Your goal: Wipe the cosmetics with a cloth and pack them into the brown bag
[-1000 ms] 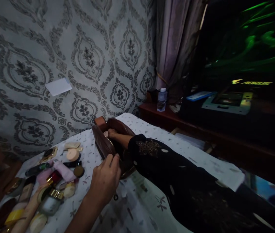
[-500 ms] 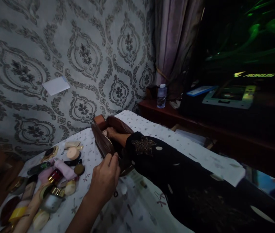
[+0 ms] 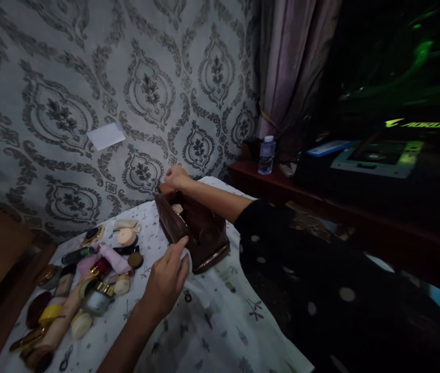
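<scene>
A dark brown bag (image 3: 208,243) stands on the patterned white cloth, its top open and a small pale item (image 3: 177,208) inside. My right hand (image 3: 176,177) is over the bag's far end, beside the tan strap (image 3: 168,190). Its fingers are curled, and what they hold, if anything, is hidden. My left hand (image 3: 165,285) is at the bag's near left edge, with thumb and index finger apart and the index fingertip by the rim. Something whitish shows behind its fingers, too unclear to name.
Several cosmetics, with a pink tube (image 3: 114,259) and a glass jar (image 3: 97,300) among them, lie left of the bag. Behind it rises a patterned wall (image 3: 150,93). A water bottle (image 3: 267,155) stands on a reddish-brown ledge (image 3: 243,170), near a dark computer case (image 3: 398,191).
My right hand has come out of the bag and moved up to its far end. My left hand's fingers have loosened from the near edge. The view has turned slightly left.
</scene>
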`<state>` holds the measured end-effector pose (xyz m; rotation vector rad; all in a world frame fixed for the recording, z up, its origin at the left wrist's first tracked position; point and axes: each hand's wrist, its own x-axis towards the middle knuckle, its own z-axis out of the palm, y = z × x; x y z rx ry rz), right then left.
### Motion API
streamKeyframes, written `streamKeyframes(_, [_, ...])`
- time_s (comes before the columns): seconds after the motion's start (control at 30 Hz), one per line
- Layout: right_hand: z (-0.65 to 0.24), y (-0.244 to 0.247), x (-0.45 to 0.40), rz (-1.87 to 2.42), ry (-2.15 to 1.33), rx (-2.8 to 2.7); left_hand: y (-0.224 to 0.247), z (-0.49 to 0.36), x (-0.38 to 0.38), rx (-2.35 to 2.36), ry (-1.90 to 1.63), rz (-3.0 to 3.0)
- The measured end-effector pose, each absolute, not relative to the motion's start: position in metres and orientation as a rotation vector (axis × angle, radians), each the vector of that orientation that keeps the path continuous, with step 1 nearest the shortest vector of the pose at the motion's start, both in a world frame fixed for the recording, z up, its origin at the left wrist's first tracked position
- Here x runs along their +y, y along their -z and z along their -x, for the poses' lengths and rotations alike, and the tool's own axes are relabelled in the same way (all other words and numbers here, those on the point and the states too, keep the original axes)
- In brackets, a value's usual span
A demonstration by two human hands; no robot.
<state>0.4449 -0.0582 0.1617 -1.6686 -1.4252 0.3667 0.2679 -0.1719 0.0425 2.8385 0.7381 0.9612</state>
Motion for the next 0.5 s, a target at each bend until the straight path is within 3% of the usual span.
streamKeyframes(0.13, [-0.421,-0.157,-0.118,1.309,-0.263,-1.523,-0.038,-0.230,-0.170,0.900,-0.968,-2.775])
streamKeyframes(0.27, [-0.375,-0.091,-0.190,0.957,-0.373,-1.880,-0.016,-0.183,-0.164,1.100,-0.834,-2.793])
streamKeyframes(0.4, [-0.333,-0.021,-0.225,0.946,-0.332,-2.074,0.014,-0.155,-0.178,1.067,-0.687,-2.800])
streamKeyframes(0.5, [-0.305,0.003,-0.237,0.880,-0.232,-2.216,0.024,-0.157,-0.195,1.193,-0.608,-2.810])
